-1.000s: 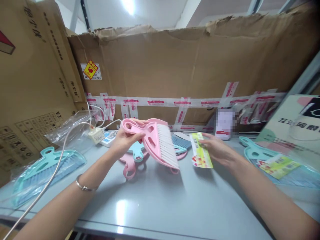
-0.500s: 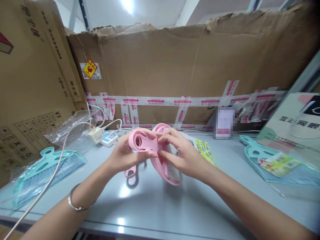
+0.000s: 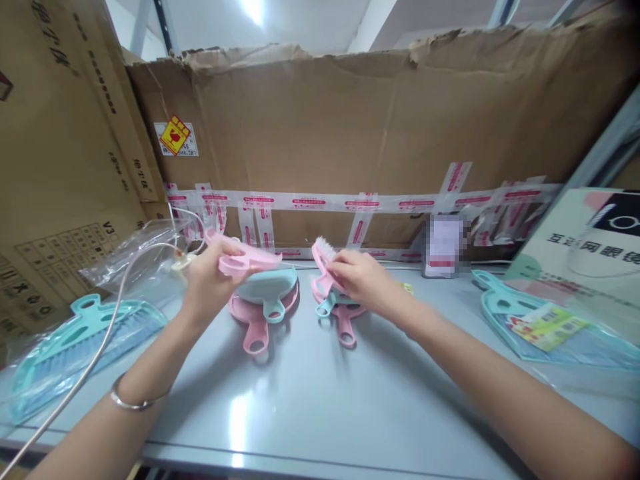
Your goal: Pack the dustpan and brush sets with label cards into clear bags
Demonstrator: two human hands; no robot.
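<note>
My left hand (image 3: 210, 280) is closed on a pink dustpan (image 3: 245, 259), held flat above a stack of pink and teal dustpans (image 3: 264, 301) on the grey table (image 3: 310, 407). My right hand (image 3: 357, 280) is closed on a pink brush (image 3: 324, 256) with white bristles pointing up, just above a small pile of pink and teal brushes (image 3: 337, 313). The two pieces are apart, one in each hand.
A bagged teal dustpan set (image 3: 75, 347) lies at the left with a white cable (image 3: 105, 340) over it. Another bagged teal set with a green label (image 3: 545, 327) lies at the right. Cardboard walls (image 3: 350, 133) with tape strips close the back and left.
My right hand let go of the green label and took the pink set. The brush has come out of the dustpan; the hands have moved apart with one piece each.
</note>
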